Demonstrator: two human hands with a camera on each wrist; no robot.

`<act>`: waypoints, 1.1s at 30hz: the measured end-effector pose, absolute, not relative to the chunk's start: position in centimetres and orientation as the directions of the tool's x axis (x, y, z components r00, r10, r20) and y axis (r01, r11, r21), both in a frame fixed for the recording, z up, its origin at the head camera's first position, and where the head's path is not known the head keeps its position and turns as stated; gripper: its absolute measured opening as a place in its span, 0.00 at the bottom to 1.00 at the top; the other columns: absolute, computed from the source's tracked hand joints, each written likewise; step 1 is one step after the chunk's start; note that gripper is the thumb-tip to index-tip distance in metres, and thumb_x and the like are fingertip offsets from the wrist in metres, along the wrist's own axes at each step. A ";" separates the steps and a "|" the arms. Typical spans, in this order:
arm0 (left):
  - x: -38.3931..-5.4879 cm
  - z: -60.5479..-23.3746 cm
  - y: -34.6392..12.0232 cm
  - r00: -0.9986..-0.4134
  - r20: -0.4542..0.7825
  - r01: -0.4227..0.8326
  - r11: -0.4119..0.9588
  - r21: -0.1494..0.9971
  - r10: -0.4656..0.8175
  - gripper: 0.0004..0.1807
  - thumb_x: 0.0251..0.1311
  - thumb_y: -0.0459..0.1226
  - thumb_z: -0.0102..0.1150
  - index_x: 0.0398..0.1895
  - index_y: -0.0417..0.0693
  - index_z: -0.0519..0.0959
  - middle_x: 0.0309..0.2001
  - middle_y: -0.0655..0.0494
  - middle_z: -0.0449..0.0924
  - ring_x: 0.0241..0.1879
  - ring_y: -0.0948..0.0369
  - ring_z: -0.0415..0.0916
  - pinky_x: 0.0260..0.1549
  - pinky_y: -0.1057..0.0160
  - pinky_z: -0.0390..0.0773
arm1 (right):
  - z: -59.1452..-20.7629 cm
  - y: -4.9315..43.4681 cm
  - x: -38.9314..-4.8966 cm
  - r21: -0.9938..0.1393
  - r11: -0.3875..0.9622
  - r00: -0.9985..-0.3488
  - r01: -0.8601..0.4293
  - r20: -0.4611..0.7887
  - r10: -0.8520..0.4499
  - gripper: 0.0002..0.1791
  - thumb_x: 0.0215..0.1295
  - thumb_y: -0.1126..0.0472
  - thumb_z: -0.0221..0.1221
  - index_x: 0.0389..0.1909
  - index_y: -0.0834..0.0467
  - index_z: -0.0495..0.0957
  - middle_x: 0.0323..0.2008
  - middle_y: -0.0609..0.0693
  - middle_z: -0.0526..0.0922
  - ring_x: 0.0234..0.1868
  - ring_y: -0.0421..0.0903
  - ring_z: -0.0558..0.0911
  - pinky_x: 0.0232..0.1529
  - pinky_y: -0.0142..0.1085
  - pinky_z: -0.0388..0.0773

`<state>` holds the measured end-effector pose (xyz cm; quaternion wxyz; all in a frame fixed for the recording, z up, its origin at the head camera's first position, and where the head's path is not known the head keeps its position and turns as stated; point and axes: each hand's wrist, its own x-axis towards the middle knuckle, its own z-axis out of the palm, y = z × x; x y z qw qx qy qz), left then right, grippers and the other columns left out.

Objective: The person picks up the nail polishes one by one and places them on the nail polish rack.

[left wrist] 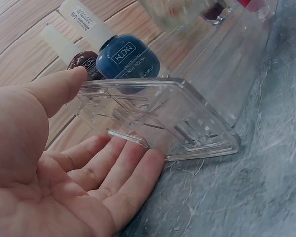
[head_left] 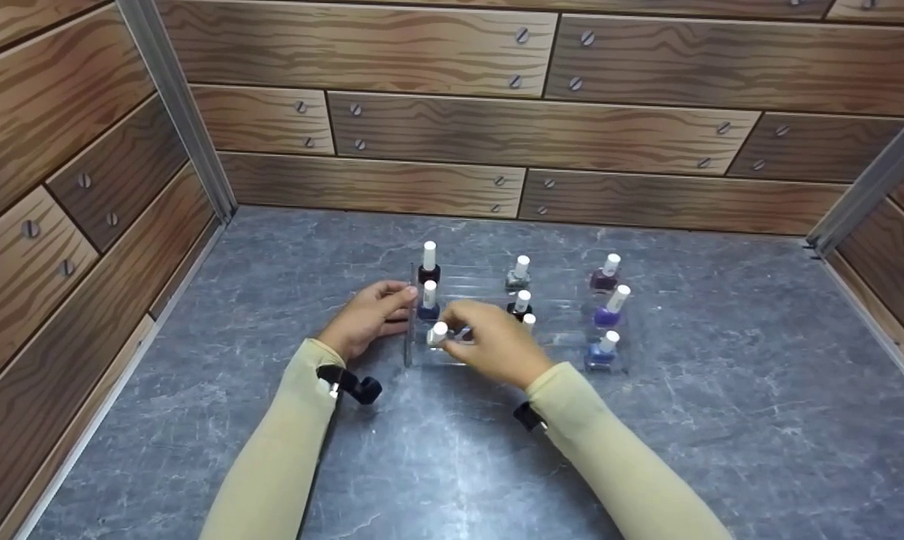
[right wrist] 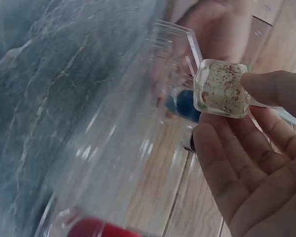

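My right hand (head_left: 493,341) pinches a nail polish bottle (right wrist: 221,89) of clear glass with reddish flecks and a white cap, between thumb and fingers. It is held at the front left of a clear acrylic rack (head_left: 409,337). My left hand (head_left: 369,319) grips the rack's left end panel (left wrist: 207,123), thumb at the top edge and fingertips against the lower part. Just inside that panel stand a blue nail polish bottle (left wrist: 128,57) and, behind it, a dark red one (head_left: 428,274). The right hand partly hides the rack's middle in the head view.
Farther right, the rack holds a glittery grey bottle (head_left: 518,280), a black one (head_left: 520,308), a maroon one (head_left: 605,280), a purple one (head_left: 608,316) and a blue one (head_left: 602,354). A red bottle (right wrist: 96,229) shows in the right wrist view. Wood-patterned walls (head_left: 421,124) enclose the grey marbled table (head_left: 722,420).
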<state>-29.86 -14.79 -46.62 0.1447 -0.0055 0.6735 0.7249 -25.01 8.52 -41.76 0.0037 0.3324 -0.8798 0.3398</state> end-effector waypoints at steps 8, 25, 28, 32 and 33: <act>-29.9 -46.6 -14.7 -0.959 -0.198 -0.213 -0.053 0.976 0.202 0.28 0.75 0.42 0.59 0.69 0.36 0.68 0.62 0.37 0.76 0.56 0.48 0.80 0.60 0.52 0.81 | -42.9 7.2 -25.4 -0.453 0.617 -0.756 -0.643 0.246 -0.607 0.09 0.65 0.61 0.69 0.44 0.54 0.82 0.42 0.48 0.87 0.44 0.46 0.85 0.50 0.42 0.84; -29.9 -46.8 -14.8 -0.960 -0.188 -0.197 -0.027 0.980 0.208 0.27 0.76 0.43 0.58 0.70 0.36 0.68 0.62 0.38 0.76 0.57 0.50 0.80 0.58 0.54 0.83 | -43.2 6.1 -25.8 -0.327 0.650 -0.727 -0.686 0.267 -0.633 0.08 0.64 0.60 0.70 0.42 0.53 0.83 0.40 0.46 0.87 0.41 0.45 0.85 0.43 0.41 0.84; -30.0 -46.9 -14.8 -0.958 -0.190 -0.202 -0.036 0.979 0.214 0.27 0.76 0.43 0.58 0.69 0.36 0.68 0.61 0.39 0.77 0.56 0.50 0.81 0.58 0.54 0.83 | -43.2 6.0 -25.9 -0.327 0.667 -0.742 -0.669 0.248 -0.623 0.08 0.64 0.60 0.70 0.43 0.53 0.83 0.40 0.47 0.87 0.40 0.45 0.85 0.42 0.41 0.84; -30.0 -46.7 -14.9 -0.954 -0.197 -0.212 -0.045 0.976 0.228 0.27 0.76 0.42 0.58 0.69 0.36 0.68 0.60 0.39 0.78 0.54 0.50 0.82 0.57 0.52 0.84 | -43.1 6.1 -25.9 -0.325 0.685 -0.757 -0.652 0.240 -0.607 0.07 0.65 0.58 0.69 0.42 0.52 0.83 0.39 0.46 0.87 0.38 0.45 0.85 0.40 0.41 0.84; -30.1 -46.6 -15.0 -0.953 -0.194 -0.210 -0.047 0.977 0.232 0.27 0.76 0.42 0.58 0.69 0.36 0.68 0.60 0.39 0.78 0.54 0.50 0.82 0.57 0.52 0.84 | -43.1 6.1 -25.9 -0.326 0.687 -0.760 -0.650 0.245 -0.602 0.07 0.65 0.58 0.69 0.42 0.52 0.83 0.39 0.46 0.87 0.37 0.45 0.84 0.39 0.41 0.84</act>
